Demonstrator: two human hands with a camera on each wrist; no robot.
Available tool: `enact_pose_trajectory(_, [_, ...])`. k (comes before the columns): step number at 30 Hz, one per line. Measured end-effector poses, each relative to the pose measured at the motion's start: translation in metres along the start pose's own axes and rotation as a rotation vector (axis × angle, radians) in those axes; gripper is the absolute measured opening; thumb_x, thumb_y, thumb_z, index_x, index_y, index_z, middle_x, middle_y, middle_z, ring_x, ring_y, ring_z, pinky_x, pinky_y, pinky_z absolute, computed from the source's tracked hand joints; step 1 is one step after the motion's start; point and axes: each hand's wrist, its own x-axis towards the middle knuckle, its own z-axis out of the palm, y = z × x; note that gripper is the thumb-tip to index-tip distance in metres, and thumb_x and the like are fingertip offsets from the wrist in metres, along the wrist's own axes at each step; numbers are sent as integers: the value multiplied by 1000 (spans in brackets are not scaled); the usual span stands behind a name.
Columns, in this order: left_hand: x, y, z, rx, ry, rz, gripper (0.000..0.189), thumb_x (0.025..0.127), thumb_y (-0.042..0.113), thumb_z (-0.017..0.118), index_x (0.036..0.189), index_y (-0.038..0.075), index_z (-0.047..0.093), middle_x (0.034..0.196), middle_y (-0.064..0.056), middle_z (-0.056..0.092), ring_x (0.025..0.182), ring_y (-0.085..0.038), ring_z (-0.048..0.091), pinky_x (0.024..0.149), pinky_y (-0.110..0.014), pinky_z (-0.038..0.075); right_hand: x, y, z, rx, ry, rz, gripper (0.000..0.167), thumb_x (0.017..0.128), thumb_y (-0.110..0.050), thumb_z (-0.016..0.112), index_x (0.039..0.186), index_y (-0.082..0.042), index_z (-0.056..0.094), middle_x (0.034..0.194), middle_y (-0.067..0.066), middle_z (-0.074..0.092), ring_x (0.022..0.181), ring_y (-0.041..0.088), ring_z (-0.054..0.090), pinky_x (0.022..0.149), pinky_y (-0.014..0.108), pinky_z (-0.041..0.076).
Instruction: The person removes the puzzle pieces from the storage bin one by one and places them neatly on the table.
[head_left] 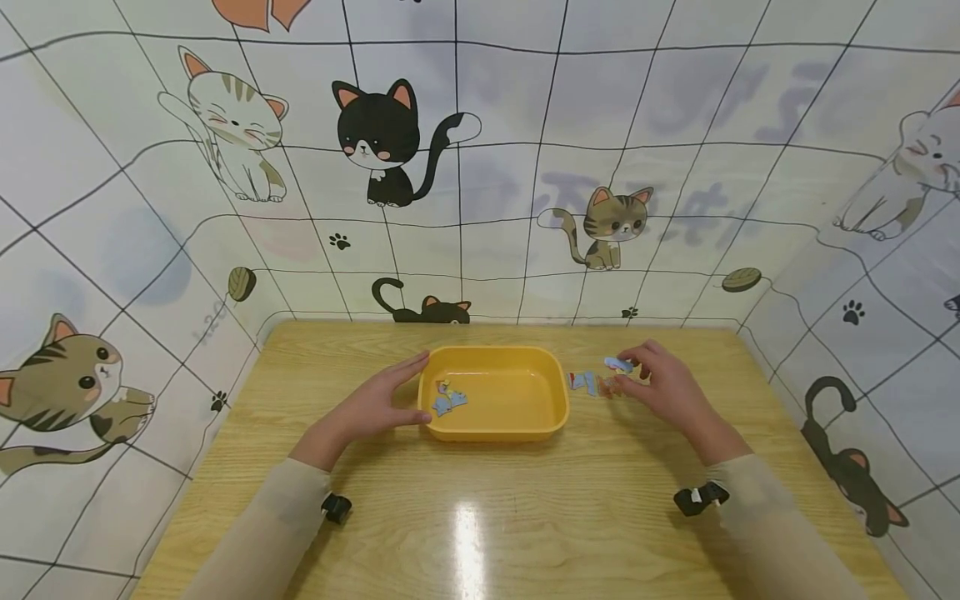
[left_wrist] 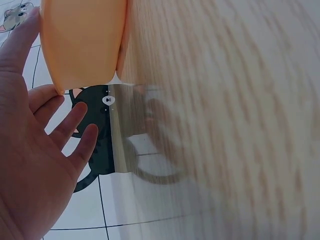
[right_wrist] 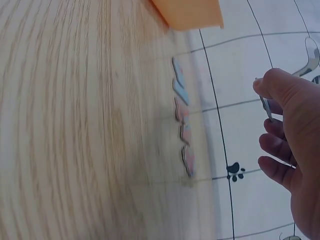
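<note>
A yellow plastic tray (head_left: 495, 435) sits on the table with several small puzzle pieces (head_left: 444, 405) at its left end. My left hand (head_left: 378, 404) holds that end, thumb by the near corner and forefinger by the far one; the other fingers hang off the tray in the left wrist view. To the tray's right, my right hand (head_left: 667, 392) pinches a light-blue puzzle piece (head_left: 618, 365) between thumb and fingers. That piece shows edge-on in the right wrist view. Below it, several loose puzzle pieces (right_wrist: 181, 90) lie in a row on the tabletop, blue and reddish.
The wooden table (head_left: 480, 517) meets a cat-patterned covering (head_left: 495, 242) along its back edge, with more of it on both sides. A small black device (head_left: 336, 508) is strapped on the left wrist, another black device (head_left: 701, 498) on the right.
</note>
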Motion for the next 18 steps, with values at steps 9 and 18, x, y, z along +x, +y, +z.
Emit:
enact_pose_trajectory(9, [-1, 1, 0, 12, 3, 3, 107, 93, 53, 88, 176, 16, 32, 183, -1, 25, 166, -37, 26, 131, -65, 26, -13, 22, -4, -68, -2, 100, 32, 97, -20, 88, 122, -5, 75, 107, 8, 65, 83, 23, 55, 64, 36, 44])
enact_pose_trajectory(18, [0, 1, -1, 7, -3, -17, 107, 92, 53, 89, 177, 19, 32, 183, 4, 24, 167, -34, 25, 132, -64, 25, -23, 34, -9, -95, -3, 148, 32, 98, -23, 87, 120, -4, 73, 104, 10, 65, 76, 20, 52, 62, 36, 43])
